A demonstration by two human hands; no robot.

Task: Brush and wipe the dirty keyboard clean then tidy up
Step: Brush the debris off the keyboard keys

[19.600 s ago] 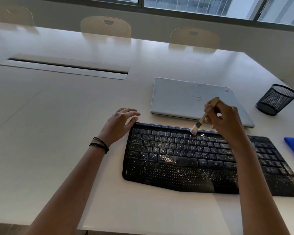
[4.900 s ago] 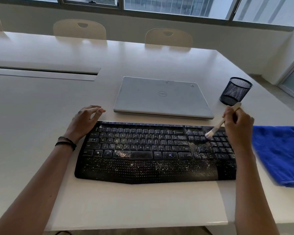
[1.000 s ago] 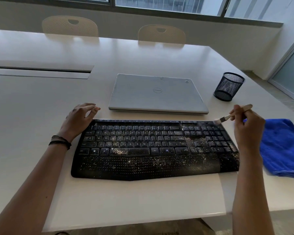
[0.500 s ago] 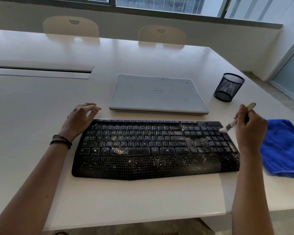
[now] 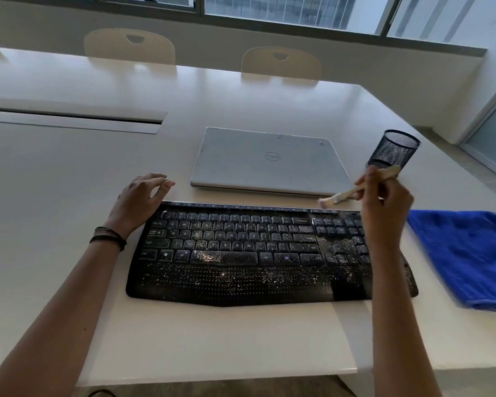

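Observation:
A black keyboard (image 5: pixel 241 253) speckled with white crumbs lies on the white table (image 5: pixel 69 181) in front of me. My left hand (image 5: pixel 139 200) rests at its top left corner, fingers loosely bent. My right hand (image 5: pixel 384 207) grips a small wooden brush (image 5: pixel 352 191) over the keyboard's right end. The brush's pale bristles hang just above the back edge near the number pad. Most crumbs lie on the palm rest, the space bar and the number pad. A blue cloth (image 5: pixel 470 253) lies to the right of the keyboard.
A shut silver laptop (image 5: pixel 269 161) lies just behind the keyboard. A black mesh cup (image 5: pixel 393 151) stands to its right, behind my right hand. A cable slot (image 5: pixel 69 121) runs across the far left. Two chairs (image 5: pixel 281 63) stand at the far side.
The brush tip has swung left and back, from beside the number pad's right edge to above the keyboard's rear edge. My left hand has stayed at the top left corner.

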